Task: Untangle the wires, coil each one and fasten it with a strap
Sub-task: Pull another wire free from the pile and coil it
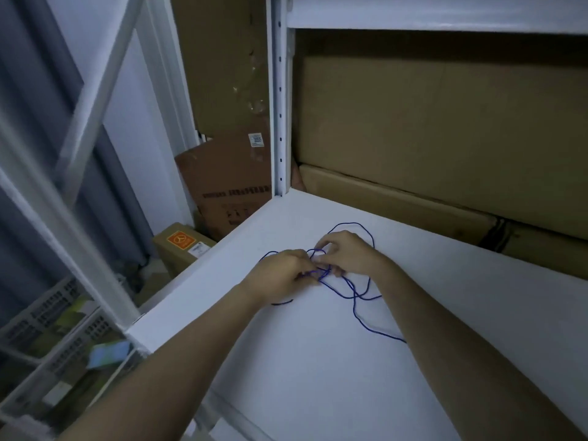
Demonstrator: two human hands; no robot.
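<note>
Early in the job, by the look of it. On the white shelf [318, 361], in front of stacked boxes [445, 138]: one blue wire [356, 294], loose loops sprawled, knot at the middle, no coil formed. No strap in view (possibly out of frame). Left hand [280, 275] and right hand [346, 253] meeting at the knot, fingers curled, pinching strands. Untangling under way; coiling and fastening all left.

I see the wire [356, 291] lying on the shelf [318, 361] at frame centre, my hands meeting over its tangle: left hand [280, 275] left, right hand [346, 253] right. Boxes [445, 138] stand behind; baskets [57, 329] sit lower left.
</note>
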